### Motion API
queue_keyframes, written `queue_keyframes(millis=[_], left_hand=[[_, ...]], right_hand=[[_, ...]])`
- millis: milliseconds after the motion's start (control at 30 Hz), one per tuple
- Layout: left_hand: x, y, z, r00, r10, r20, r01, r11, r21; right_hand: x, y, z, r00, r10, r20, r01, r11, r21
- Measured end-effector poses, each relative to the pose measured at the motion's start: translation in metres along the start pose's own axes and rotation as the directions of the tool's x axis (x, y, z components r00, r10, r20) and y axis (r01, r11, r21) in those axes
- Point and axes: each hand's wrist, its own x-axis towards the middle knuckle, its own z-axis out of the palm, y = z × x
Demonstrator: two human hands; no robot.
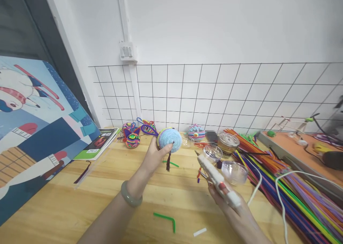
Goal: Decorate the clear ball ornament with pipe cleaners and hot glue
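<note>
My left hand (154,154) is closed around a light blue fuzzy ball (169,139) wound from pipe cleaner, held up above the wooden table (80,201). A dark red tassel (168,162) hangs from the ball's underside. My right hand (230,204) grips a white glue gun (217,179), its nozzle pointing up and left toward the ball but apart from it. The gun's white cord (281,186) trails off to the right. A pale bangle (130,195) sits on my left wrist.
Several clear plastic half-shells (234,170) and a spool (228,142) stand right of the gun. A big heap of coloured pipe cleaners (294,186) fills the right side. Finished colourful balls (132,139) lie by the grid wall. A bent green piece (166,219) lies near me; a painted board (32,136) leans at left.
</note>
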Motion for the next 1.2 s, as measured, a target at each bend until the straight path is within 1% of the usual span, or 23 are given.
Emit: queue_keyframes(millis=[67,133,233,300,367,400,533,633,867,1033,1200], left_hand=[[-0.002,-0.002,0.004,1.0,-0.005,0.011,0.005,1.0,0.021],[-0.004,-0.006,0.009,0.999,-0.013,0.031,0.012,0.999,0.038],[-0.007,-0.017,0.015,0.994,-0.024,0.103,0.018,0.998,0.061],[-0.009,-0.023,0.018,0.987,-0.04,0.156,0.028,0.997,0.079],[-0.01,-0.028,0.019,0.981,-0.052,0.184,0.037,0.995,0.088],[-0.01,-0.029,0.019,0.98,-0.055,0.191,0.038,0.995,0.092],[-0.011,-0.029,0.02,0.98,-0.062,0.188,0.04,0.992,0.12],[-0.012,-0.029,0.021,0.981,-0.063,0.184,0.037,0.989,0.141],[-0.014,-0.029,0.022,0.983,-0.055,0.174,0.02,0.98,0.198],[-0.015,-0.027,0.023,0.984,-0.061,0.165,0.026,0.978,0.207],[-0.015,-0.026,0.024,0.983,-0.049,0.179,0.01,0.977,0.213]], right_hand=[[-0.005,0.001,-0.003,1.0,0.028,-0.014,-0.027,0.996,0.089],[-0.01,0.001,-0.004,0.999,0.043,0.027,-0.045,0.992,0.117],[-0.016,-0.003,-0.004,0.997,0.03,0.067,-0.038,0.993,0.116],[-0.017,-0.005,-0.005,0.995,-0.011,0.094,0.001,0.995,0.101],[-0.017,-0.005,-0.007,0.994,-0.028,0.107,0.02,0.997,0.078],[-0.017,-0.003,-0.008,0.994,-0.016,0.106,0.009,0.998,0.062],[-0.021,0.008,-0.006,0.994,0.068,0.085,-0.071,0.997,0.04],[-0.023,0.012,-0.005,0.995,0.076,0.062,-0.079,0.995,0.055],[-0.023,0.003,-0.008,0.996,0.086,-0.028,-0.085,0.995,0.042],[-0.021,-0.002,-0.007,0.995,0.091,-0.039,-0.088,0.993,0.073],[-0.019,-0.004,-0.006,0.991,0.121,-0.047,-0.115,0.986,0.118]])
